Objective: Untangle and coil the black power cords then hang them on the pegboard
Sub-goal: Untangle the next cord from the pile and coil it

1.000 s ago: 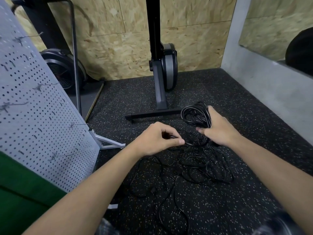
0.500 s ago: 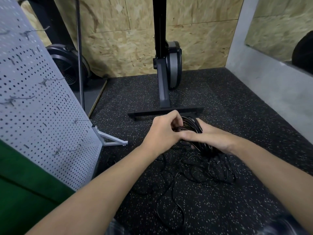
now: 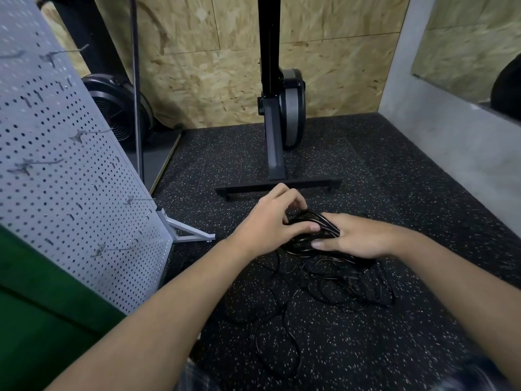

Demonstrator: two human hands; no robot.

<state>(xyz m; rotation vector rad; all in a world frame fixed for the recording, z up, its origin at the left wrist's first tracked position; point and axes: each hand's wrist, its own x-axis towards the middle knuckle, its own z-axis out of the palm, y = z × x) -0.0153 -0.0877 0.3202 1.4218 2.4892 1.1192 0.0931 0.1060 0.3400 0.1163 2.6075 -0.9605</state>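
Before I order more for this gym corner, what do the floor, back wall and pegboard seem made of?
Floor: likely rubber matting, matte black with pale flecks. Back wall: raw strand board, pressed wood flakes showing, unpainted. Pegboard: probably painted sheet metal, smooth pale grey, with neatly punched holes and slots.

Two bare hands, left hand [image 3: 269, 225] and right hand [image 3: 359, 239]; one coiled bundle of black power cord [image 3: 324, 221], one loose tangle of thin black cords [image 3: 352, 290] on the floor, strand count can't be told. One grey perforated metal pegboard [image 3: 56, 210] with six thin wire hooks [image 3: 81, 135] visible. Two black fan-wheel exercise machines: centre machine [image 3: 291, 108], left machine [image 3: 118, 111].
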